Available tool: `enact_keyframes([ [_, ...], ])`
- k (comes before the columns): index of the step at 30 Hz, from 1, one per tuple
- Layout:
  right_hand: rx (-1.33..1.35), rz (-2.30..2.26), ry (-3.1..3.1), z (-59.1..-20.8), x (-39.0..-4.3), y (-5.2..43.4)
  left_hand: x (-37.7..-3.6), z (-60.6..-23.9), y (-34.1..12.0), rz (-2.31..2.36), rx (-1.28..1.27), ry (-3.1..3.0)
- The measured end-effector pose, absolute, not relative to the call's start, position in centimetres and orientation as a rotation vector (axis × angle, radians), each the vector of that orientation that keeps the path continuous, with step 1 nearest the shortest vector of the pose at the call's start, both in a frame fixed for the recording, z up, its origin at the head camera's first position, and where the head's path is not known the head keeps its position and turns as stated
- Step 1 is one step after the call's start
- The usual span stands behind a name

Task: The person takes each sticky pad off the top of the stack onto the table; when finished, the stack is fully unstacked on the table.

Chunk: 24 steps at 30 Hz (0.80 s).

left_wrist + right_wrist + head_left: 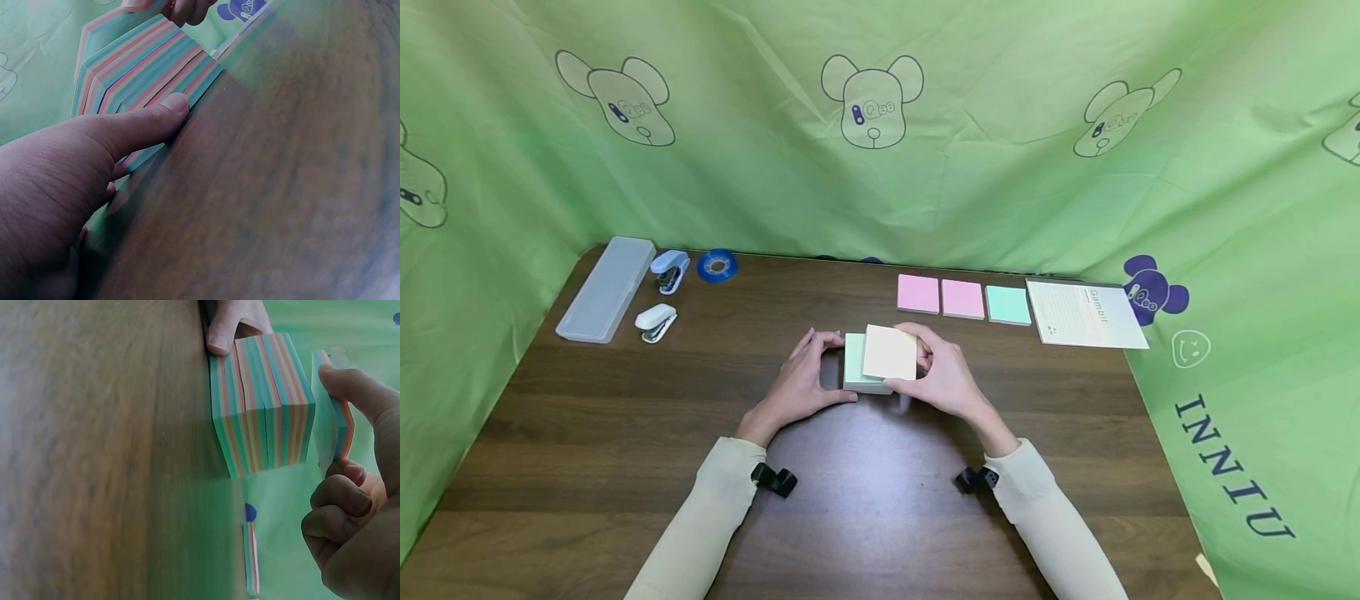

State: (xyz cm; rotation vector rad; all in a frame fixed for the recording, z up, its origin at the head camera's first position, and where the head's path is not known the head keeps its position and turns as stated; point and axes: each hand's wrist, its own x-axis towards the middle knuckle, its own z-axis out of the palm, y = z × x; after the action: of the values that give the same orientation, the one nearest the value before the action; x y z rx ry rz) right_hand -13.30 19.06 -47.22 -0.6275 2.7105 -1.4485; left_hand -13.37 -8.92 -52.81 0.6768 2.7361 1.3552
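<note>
A thick block of striped sticky notes [853,364] sits on the dark wooden table [880,517] at its middle. My left hand [808,377] grips the block from the left, with the thumb [156,119] pressed against its side [144,69]. My right hand [936,371] pinches a thinner slab of notes [890,352] with a pale yellow top, held tilted just over the block's right part. In the right wrist view the slab [331,419] stands apart from the block [262,403], and a left-hand finger [228,325] touches the block's far corner.
A translucent pencil case [606,287], two small staplers [669,271] [656,322] and a blue tape roll [717,266] lie at the back left. Two pink pads [918,293] [962,298], a green pad [1008,304] and a booklet [1086,314] lie at the back right. Green cloth surrounds the table.
</note>
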Motion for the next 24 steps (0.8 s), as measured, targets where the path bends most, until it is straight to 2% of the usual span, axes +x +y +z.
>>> enact_keyframes([
  [16,-0.544,-1.548,2.675,-46.9,-14.3,22.2,-13.4,-52.7,-8.8,1.352,0.667,2.729],
  [24,-0.407,-1.544,2.688,-47.7,-15.3,23.7,-13.4,-52.6,-8.8,1.343,0.654,2.73],
])
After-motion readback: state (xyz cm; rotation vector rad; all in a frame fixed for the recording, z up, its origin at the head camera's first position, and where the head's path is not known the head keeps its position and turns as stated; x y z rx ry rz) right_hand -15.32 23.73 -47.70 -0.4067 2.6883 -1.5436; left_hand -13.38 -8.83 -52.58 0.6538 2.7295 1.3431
